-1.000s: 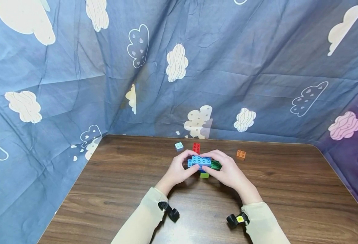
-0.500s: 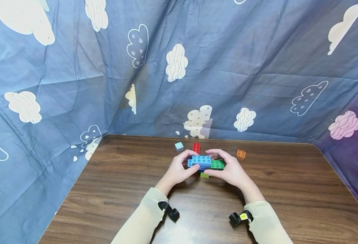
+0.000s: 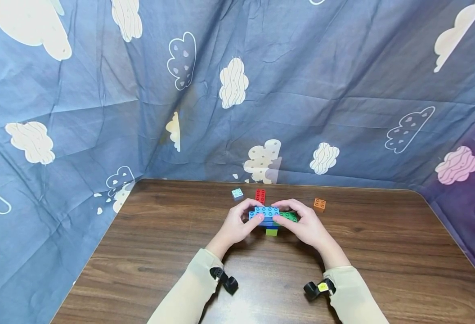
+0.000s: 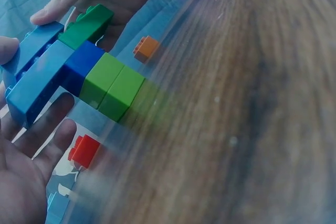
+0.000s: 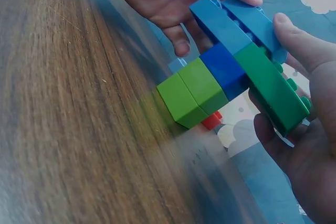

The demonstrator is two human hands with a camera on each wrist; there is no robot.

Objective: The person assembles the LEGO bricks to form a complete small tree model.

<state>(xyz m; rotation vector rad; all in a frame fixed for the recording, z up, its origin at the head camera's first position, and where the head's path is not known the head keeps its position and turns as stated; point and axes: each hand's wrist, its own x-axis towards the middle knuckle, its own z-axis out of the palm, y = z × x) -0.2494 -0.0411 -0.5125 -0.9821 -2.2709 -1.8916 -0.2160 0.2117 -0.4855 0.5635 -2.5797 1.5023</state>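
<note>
Both hands are at a brick tower in mid-table. Two lime green bricks point(image 5: 191, 95) form its foot, with a dark blue brick point(image 5: 226, 71) above. Over that, a long light blue brick point(image 4: 42, 80) and a long green brick point(image 5: 275, 90) stick out to opposite sides. Another light blue brick point(image 3: 267, 211) lies on top, bridging them. My left hand point(image 3: 234, 226) grips the blue bricks at the left, thumb at the near side and fingers behind. The right hand point(image 3: 308, 228) pinches the top brick's right end, its thumb in front; its far fingertips are partly hidden in the head view.
Behind the tower lie a small pale blue brick point(image 3: 237, 194) and a red brick point(image 3: 260, 195). An orange brick point(image 3: 320, 204) lies farther right on the wooden table point(image 3: 148, 252). A cloud-patterned blue cloth point(image 3: 205, 135) hangs along the table's back edge.
The right hand slid off the top blue brick to the right, then came back, its thumb now higher on that brick's right end. The left hand has kept its hold.
</note>
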